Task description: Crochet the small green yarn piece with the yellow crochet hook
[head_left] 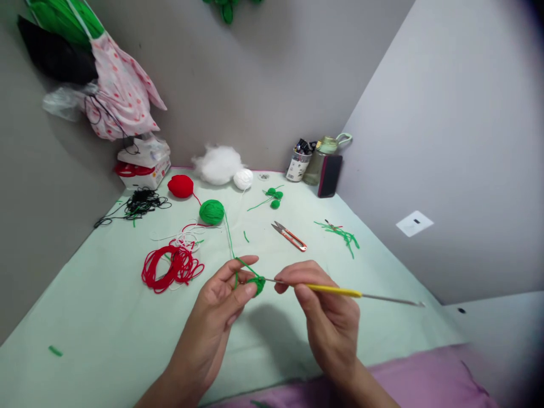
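Note:
My left hand pinches a small green crochet piece between thumb and fingers. Green yarn runs over its raised index finger and back to a green yarn ball on the table. My right hand is closed around a crochet hook with a yellow handle, held like a pen. The hook's thin metal shaft reaches left to the edge of the green piece, and its other metal end points right. Whether the tip is inside a stitch is too small to tell. Both hands are above the pale green tabletop.
Orange thread snips lie beyond my hands, near green yarn scraps and small green crocheted balls. Loose red yarn is at left. Behind are a red ball, white stuffing, a bottle and a phone.

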The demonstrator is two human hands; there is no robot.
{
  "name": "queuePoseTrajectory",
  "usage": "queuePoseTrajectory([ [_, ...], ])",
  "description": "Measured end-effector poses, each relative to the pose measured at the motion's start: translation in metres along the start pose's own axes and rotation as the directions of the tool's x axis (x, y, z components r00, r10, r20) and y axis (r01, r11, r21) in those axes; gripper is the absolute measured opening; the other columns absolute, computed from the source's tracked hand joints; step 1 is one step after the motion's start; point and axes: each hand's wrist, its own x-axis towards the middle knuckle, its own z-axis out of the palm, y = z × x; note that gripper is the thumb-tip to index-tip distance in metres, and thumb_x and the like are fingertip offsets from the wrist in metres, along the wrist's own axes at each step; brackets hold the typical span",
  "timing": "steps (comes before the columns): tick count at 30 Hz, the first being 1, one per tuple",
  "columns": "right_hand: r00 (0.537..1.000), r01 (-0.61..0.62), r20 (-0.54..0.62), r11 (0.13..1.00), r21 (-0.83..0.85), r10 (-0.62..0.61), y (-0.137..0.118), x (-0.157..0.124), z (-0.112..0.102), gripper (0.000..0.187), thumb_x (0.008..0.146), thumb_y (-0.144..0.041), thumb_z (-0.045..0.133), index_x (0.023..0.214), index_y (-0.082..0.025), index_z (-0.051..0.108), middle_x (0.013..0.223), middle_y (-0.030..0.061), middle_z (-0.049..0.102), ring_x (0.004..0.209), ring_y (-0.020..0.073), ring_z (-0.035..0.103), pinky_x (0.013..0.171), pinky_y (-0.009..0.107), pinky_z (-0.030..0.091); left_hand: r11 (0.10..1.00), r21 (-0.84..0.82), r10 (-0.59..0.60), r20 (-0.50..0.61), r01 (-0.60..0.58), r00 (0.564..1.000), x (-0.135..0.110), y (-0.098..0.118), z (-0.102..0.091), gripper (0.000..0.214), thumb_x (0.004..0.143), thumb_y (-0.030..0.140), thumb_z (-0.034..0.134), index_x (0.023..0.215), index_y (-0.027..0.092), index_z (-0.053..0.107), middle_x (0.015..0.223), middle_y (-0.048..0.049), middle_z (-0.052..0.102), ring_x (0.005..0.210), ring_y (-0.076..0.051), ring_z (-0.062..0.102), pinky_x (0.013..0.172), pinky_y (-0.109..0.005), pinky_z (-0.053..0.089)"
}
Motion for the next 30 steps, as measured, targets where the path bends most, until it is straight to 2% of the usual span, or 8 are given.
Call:
queuePoseTrajectory([
  [3,0.992,-0.121,-0.010,0.984,0.127,0.123,0.004,0.001,0.002,0.020,0.106,-0.024,0.060,0.102,-0.024,0.080,0.088,0.0033,0.075,0.076,0.0156,0.069,0.070,0.029,0.058,1.000,0.020,-0.018,0.018,0.018,1.000,-0.002,0.000,0.002,0.041,0.079,0.032,0.090,0.119,0.026,0.082,0.084,0.0026,0.063,0.065,-0.010,0.044,0.069,-0.024,0.040],
  [8,0.971,-0.240,0.038,0.945,0.221,0.238,0.013,0.003,0.004,0.020,0.104,-0.035,0.066,0.098,-0.023,0.081,0.089,0.0061,0.080,0.072,0.0161,0.068,0.067,0.029,0.057,0.998,-0.037,-0.048,0.090,0.052,0.995,-0.005,-0.001,0.002,0.051,0.082,0.031,0.088,0.132,0.032,0.076,0.092,-0.0011,0.071,0.091,-0.019,0.061,0.087,-0.029,0.045],
  [15,0.922,-0.374,0.061,0.842,0.390,0.382,0.012,0.002,0.002,0.024,0.107,-0.038,0.061,0.094,-0.023,0.075,0.085,0.0016,0.077,0.071,0.0131,0.069,0.070,0.026,0.058,0.999,0.027,0.029,0.087,-0.031,0.996,0.000,-0.002,-0.003,0.043,0.079,0.034,0.091,0.121,0.029,0.080,0.087,0.0011,0.066,0.091,-0.018,0.060,0.090,-0.029,0.047],
  [18,0.950,-0.310,0.053,0.916,0.254,0.307,0.008,-0.001,0.000,0.023,0.109,-0.033,0.057,0.099,-0.025,0.075,0.091,0.0013,0.077,0.075,0.0129,0.070,0.074,0.026,0.058,0.992,0.097,0.072,0.081,-0.079,0.994,0.000,-0.006,-0.007,0.042,0.083,0.034,0.088,0.124,0.032,0.078,0.090,0.0021,0.065,0.085,-0.015,0.059,0.087,-0.027,0.048],
  [21,0.987,-0.137,0.091,0.989,0.052,0.132,0.005,-0.005,-0.002,0.023,0.110,-0.021,0.052,0.109,-0.026,0.074,0.097,0.0025,0.076,0.085,0.0148,0.071,0.080,0.029,0.057,0.967,0.206,0.143,0.036,-0.147,0.989,-0.001,-0.011,-0.011,0.042,0.087,0.032,0.084,0.128,0.032,0.076,0.091,0.0025,0.063,0.085,-0.014,0.058,0.088,-0.025,0.049],
  [24,0.990,0.033,0.139,0.999,-0.030,-0.028,0.005,-0.008,-0.003,0.026,0.109,-0.012,0.050,0.119,-0.024,0.071,0.101,0.0047,0.075,0.094,0.0176,0.071,0.084,0.032,0.057,0.937,0.301,0.182,0.011,-0.176,0.983,-0.001,-0.013,-0.014,0.040,0.089,0.028,0.082,0.127,0.031,0.076,0.090,0.0027,0.062,0.084,-0.013,0.058,0.089,-0.023,0.049],
  [27,0.990,0.053,0.134,0.998,-0.025,-0.050,0.005,-0.008,-0.002,0.028,0.108,-0.011,0.049,0.120,-0.024,0.070,0.101,0.0048,0.074,0.094,0.0177,0.070,0.084,0.033,0.058,0.923,0.340,0.182,0.027,-0.180,0.983,0.000,-0.012,-0.014,0.038,0.088,0.027,0.081,0.126,0.031,0.076,0.089,0.0029,0.062,0.081,-0.012,0.058,0.089,-0.023,0.051],
  [30,0.993,-0.010,0.121,1.000,0.009,0.009,0.005,-0.007,-0.003,0.027,0.110,-0.013,0.048,0.118,-0.025,0.071,0.100,0.0036,0.074,0.092,0.0167,0.070,0.082,0.032,0.058,0.913,0.356,0.205,0.025,-0.200,0.979,0.000,-0.010,-0.013,0.038,0.088,0.028,0.081,0.126,0.031,0.076,0.090,0.0026,0.062,0.081,-0.013,0.058,0.086,-0.022,0.052],
])
